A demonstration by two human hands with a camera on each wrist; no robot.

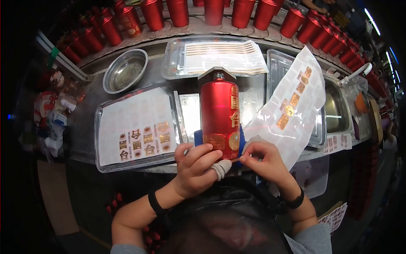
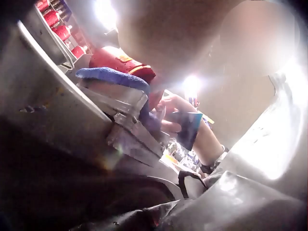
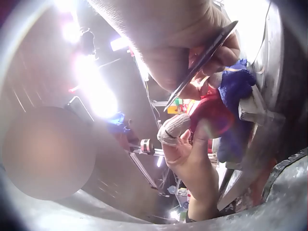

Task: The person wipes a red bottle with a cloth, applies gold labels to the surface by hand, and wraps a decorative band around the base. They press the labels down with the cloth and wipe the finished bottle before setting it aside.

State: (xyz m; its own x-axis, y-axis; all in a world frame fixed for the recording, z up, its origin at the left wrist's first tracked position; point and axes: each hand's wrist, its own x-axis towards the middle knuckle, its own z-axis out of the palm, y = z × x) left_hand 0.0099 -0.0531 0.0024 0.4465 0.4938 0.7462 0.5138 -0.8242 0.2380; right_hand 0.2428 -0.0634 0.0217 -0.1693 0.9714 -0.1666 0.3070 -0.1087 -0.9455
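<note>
A red bottle with gold characters and a round gold seal lies in the middle of the bench, its neck pointing away from me. My left hand grips it near the base, the thumb wrapped in a white cover. Beside the base on the right, my right hand has its thumb and index finger pinched together. A thin flat dark piece shows in that hand in the right wrist view; its kind I cannot tell. Blue cloth pads the support under the bottle.
A tray at left carries a sheet of gold stickers. Another sticker sheet slants at right, near a sink. Behind stand a metal bowl, a tray of striped strips and rows of red bottles.
</note>
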